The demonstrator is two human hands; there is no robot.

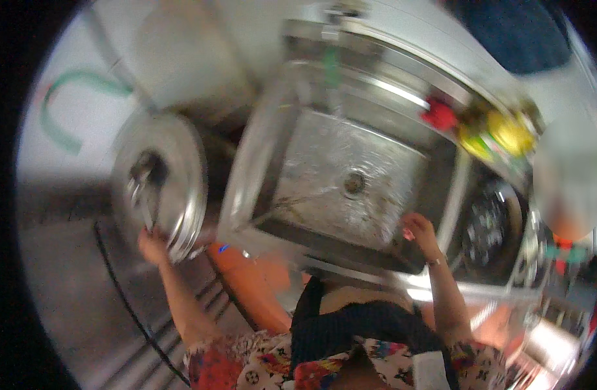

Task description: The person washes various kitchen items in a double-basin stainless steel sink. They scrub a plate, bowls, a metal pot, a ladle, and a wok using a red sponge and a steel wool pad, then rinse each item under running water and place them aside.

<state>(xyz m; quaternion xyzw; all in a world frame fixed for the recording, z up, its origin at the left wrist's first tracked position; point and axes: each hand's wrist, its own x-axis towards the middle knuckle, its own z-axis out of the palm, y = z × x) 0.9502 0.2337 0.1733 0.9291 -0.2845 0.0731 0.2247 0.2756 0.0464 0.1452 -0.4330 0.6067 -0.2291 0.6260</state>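
My left hand (153,246) is at the near edge of a round metal basin (184,146), at a shiny utensil (147,207) whose kind the blur hides. Whether the fingers are closed on it is unclear. Above the near right corner of a large stainless steel sink (303,151) is my right hand (418,229), with its fingers curled and a small pinkish bit at the fingertips. The sink's round drain (354,183) lies near the middle of its wet floor. Water seems to run from the tap with a green part (331,63) at the back.
Right of the sink, a second basin (491,229) holds dark, shiny contents. A red cloth-like item (440,113) and yellow packages (510,132) lie on the back right ledge. A black hose or cable (128,302) runs at the left, beside orange flooring (254,282). Another person (569,195) is at the far right.
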